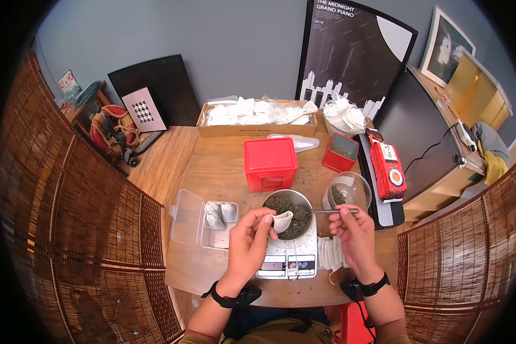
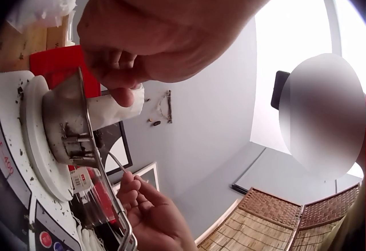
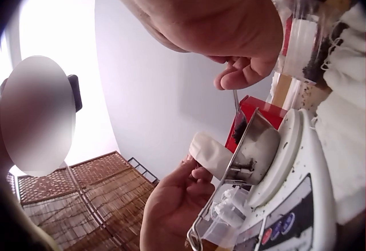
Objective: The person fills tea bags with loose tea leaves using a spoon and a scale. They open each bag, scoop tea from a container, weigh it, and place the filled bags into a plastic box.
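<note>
Left of the right hand, pinching a slender metal spoon, the left hand pinches a white cloth pouch.

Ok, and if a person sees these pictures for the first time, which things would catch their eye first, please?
Probably the bright red box near the middle of the table, just behind the metal pan of dark dried leaves on a white scale. Next, the left hand holding a small white pouch at that pan, and the right hand holding a spoon over it.
</note>
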`<action>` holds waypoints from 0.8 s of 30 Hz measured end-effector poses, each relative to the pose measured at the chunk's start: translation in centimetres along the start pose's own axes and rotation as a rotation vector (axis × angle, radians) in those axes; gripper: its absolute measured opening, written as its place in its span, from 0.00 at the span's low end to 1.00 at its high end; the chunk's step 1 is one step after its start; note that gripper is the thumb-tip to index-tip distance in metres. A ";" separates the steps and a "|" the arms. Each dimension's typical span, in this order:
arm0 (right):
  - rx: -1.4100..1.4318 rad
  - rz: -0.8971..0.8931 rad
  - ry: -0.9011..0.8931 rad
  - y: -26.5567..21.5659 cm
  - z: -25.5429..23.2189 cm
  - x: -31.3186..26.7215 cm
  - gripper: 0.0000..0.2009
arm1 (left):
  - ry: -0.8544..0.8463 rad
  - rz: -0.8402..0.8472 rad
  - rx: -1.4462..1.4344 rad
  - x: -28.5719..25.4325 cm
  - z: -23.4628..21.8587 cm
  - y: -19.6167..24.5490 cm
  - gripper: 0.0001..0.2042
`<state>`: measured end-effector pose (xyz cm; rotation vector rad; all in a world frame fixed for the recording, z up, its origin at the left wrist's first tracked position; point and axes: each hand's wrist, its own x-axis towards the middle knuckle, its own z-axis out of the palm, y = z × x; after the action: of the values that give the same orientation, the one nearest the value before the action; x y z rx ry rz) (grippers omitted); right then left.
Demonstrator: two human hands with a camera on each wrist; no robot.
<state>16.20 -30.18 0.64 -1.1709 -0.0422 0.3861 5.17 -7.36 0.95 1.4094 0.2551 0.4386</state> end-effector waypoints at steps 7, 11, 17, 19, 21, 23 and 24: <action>0.023 -0.022 -0.005 -0.3 0.0 0.1 0.10 | -0.064 0.078 0.110 0.7 -0.5 0.1 0.08; 0.022 0.001 0.000 -0.2 0.0 -0.1 0.10 | -0.071 0.093 0.176 0.9 -0.5 -0.1 0.08; 0.054 -0.012 0.001 -1.0 0.3 -0.6 0.10 | -0.080 0.076 0.208 1.0 -0.4 0.1 0.08; 0.057 -0.023 0.002 -1.5 0.3 -0.6 0.10 | -0.061 0.096 0.189 1.0 -0.3 -0.1 0.08; 0.069 -0.034 -0.007 -2.0 0.4 -0.5 0.10 | -0.054 0.106 0.188 1.0 -0.2 0.0 0.08; 0.064 -0.048 -0.016 -2.7 0.8 -0.6 0.10 | -0.046 0.115 0.186 1.0 -0.1 0.0 0.08; 0.060 -0.061 -0.025 -3.0 1.0 -0.6 0.10 | -0.034 0.117 0.180 1.0 -0.1 -0.1 0.08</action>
<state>16.21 -30.52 3.82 -1.1034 -0.0877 0.3462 6.06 -6.84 0.93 1.6127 0.1890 0.4965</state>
